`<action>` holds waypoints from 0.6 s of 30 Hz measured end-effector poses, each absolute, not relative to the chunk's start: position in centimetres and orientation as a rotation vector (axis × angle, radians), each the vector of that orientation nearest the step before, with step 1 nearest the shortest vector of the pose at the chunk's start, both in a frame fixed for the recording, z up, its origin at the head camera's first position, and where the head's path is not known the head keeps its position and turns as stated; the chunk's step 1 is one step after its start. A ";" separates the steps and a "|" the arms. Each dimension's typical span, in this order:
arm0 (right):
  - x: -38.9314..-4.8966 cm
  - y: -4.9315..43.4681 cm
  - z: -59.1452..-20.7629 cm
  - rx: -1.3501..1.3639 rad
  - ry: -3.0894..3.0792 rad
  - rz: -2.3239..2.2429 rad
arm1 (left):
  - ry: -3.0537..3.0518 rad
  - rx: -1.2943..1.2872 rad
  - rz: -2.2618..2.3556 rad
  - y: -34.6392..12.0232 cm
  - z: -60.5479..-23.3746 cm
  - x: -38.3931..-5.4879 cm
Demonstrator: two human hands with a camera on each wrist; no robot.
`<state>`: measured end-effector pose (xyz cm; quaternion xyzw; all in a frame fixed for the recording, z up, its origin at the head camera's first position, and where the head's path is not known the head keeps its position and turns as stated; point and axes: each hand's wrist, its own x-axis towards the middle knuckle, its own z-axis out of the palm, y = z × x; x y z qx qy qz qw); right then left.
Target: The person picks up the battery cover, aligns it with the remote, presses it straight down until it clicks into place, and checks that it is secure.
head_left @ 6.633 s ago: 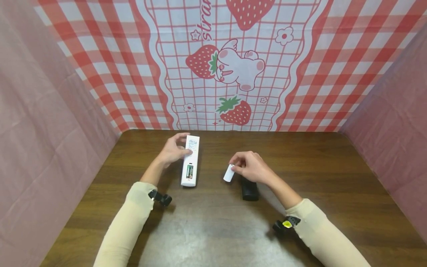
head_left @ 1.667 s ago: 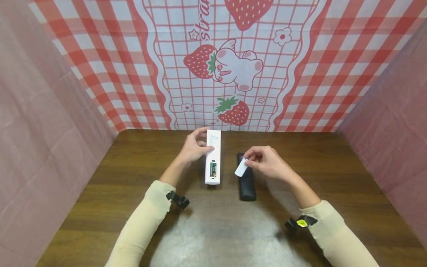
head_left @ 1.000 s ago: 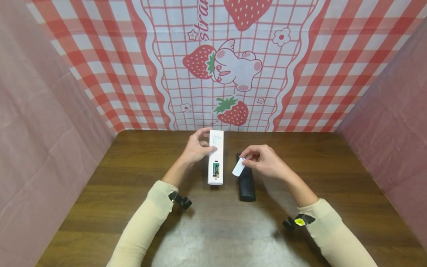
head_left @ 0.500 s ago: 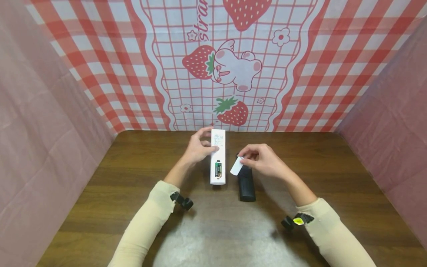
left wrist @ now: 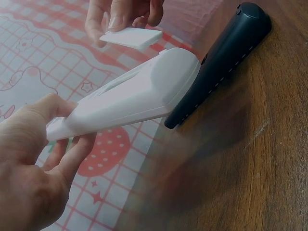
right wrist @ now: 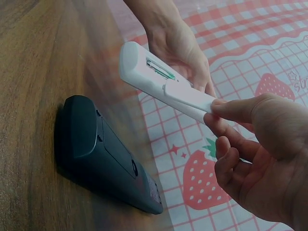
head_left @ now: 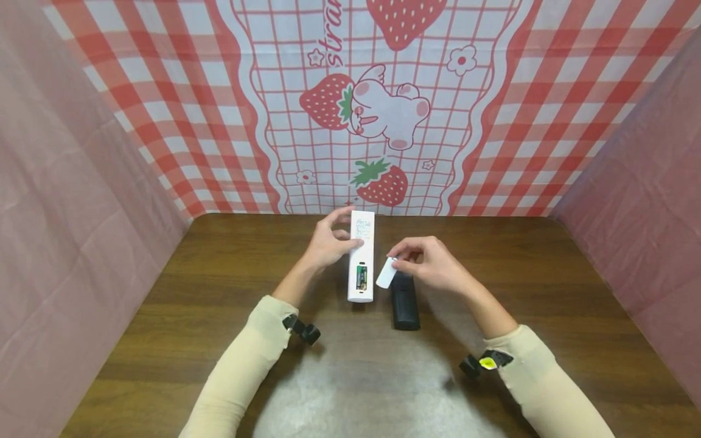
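Note:
My left hand [head_left: 330,242] grips a white remote control [head_left: 361,255] near its far end, thumb on the back face and fingers underneath. The remote's back faces up, with its battery compartment [head_left: 362,278] uncovered and a green battery showing inside. Between thumb and fingers of my right hand [head_left: 429,261] is a small white battery cover [right wrist: 190,97], pinched at one end. It hangs just right of the compartment in the head view. Below it on the table lies a black remote control [right wrist: 110,154], back up with its own cover on; my right hand partly hides it in the head view.
The brown wooden table [head_left: 350,377] ends at a red-and-white strawberry-print cloth [head_left: 394,121] hanging behind it. Pink curtains [head_left: 646,182] close off both sides. A black camera [head_left: 310,334] sits on each wrist.
Since the earliest frame, the left hand has carried the white remote to the right. The right hand also shifted right, then back slightly left with the cover, narrowing the gap between cover and remote.

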<state>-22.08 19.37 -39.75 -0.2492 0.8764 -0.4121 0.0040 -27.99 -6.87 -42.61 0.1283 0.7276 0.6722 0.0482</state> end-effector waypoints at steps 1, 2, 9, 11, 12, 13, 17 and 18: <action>-22.1 19.4 -39.7 -0.781 2.745 -1.292 | 2.218 0.389 2.050 -6.8 -42.6 -28.0; -22.1 19.4 -39.7 -0.780 2.744 -1.293 | 2.215 0.389 2.052 -6.8 -42.6 -28.0; -22.0 19.3 -39.7 -0.785 2.747 -1.309 | 2.205 0.408 2.071 -6.4 -42.7 -27.9; -22.0 19.3 -39.8 -0.786 2.745 -1.319 | 2.202 0.411 2.075 -6.4 -42.6 -27.9; -22.0 19.2 -39.8 -0.792 2.742 -1.324 | 2.200 0.410 2.077 -6.3 -42.6 -27.8; -21.9 19.2 -39.9 -0.795 2.740 -1.331 | 2.198 0.411 2.080 -6.3 -42.6 -27.8; -21.9 19.1 -40.1 -0.820 2.732 -1.351 | 2.191 0.394 2.090 -6.2 -42.5 -27.7; -21.8 19.1 -40.1 -0.823 2.730 -1.357 | 2.191 0.389 2.090 -6.2 -42.5 -27.7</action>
